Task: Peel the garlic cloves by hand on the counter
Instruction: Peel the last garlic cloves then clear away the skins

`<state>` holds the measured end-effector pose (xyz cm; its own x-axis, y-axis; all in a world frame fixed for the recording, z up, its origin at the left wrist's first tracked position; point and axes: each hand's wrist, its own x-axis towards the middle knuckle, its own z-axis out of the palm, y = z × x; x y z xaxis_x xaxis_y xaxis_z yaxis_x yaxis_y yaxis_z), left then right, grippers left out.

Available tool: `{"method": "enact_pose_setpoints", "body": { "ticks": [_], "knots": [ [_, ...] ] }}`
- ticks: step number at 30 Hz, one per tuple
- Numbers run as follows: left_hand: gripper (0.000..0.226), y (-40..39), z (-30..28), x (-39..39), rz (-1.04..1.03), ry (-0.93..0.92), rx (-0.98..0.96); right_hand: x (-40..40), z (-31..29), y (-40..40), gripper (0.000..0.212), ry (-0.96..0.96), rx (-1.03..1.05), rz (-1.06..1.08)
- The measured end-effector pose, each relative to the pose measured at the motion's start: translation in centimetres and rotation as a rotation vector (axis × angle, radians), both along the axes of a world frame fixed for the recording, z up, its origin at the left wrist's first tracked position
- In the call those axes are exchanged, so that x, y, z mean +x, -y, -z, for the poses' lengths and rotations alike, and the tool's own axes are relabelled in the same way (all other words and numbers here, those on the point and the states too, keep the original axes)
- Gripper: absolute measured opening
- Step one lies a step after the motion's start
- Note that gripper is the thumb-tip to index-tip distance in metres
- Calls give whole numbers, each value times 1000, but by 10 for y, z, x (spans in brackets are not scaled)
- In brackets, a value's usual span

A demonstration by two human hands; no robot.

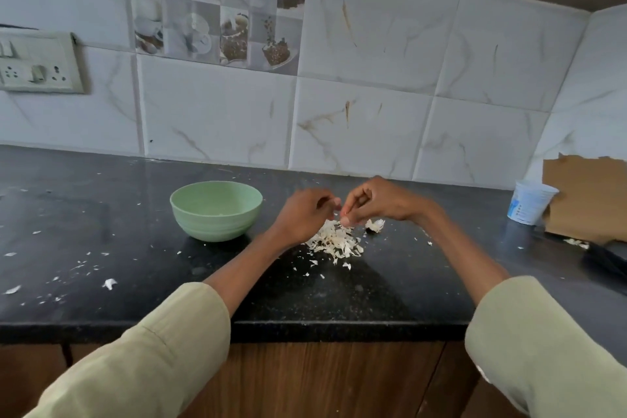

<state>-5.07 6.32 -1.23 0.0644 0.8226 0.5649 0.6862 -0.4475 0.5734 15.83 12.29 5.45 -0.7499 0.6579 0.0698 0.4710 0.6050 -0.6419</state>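
Closest to us, two pale green sleeves [163,349] reach out over the edge of the dark counter [101,248]. A little farther on sits a heap of white garlic skins [336,241], right under the hands.

Above the heap, the left hand [302,214] and the right hand [380,202] meet, fingers bent in. Together they pinch a small garlic clove [346,220], which peeks out at the fingertips. It is too small to tell how much skin is left on it. This looks like the middle of the job: one clove is being peeled.

At 3 o'clock from the clove, just beside it, lies a garlic piece [376,225] with skin on. At 9 o'clock stands a green bowl [216,210], likely for the clean cloves.

Next, the fingers must pull the thin skin off gently, let it fall on the heap, then drop the clove in the bowl.

Far off at 3 o'clock is a white cup [531,202], with the tiled wall [373,95] behind.
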Motion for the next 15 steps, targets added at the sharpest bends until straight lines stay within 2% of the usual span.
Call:
{"method": "enact_pose_setpoints", "body": {
  "ticks": [3, 5, 8, 11, 15],
  "knots": [
    [23, 1, 6, -2, -25, -84, 66, -9, 0, -10, 25, -12, -84, -35],
    [17, 2, 6, -5, -54, -95, 105, -17, 8, -18, 19, -117, -121, -7],
    [11, 5, 2, -7, -89, -33, 133, -23, 29, -26, 23, -289, -113, 54],
    [18, 5, 4, -8, -80, 28, 126, -22, 41, -30, 26, -358, -75, 87],
    [17, 6, 6, -7, -59, 57, 117, -18, 41, -37, 26, -439, -192, 90]
  ]
}}
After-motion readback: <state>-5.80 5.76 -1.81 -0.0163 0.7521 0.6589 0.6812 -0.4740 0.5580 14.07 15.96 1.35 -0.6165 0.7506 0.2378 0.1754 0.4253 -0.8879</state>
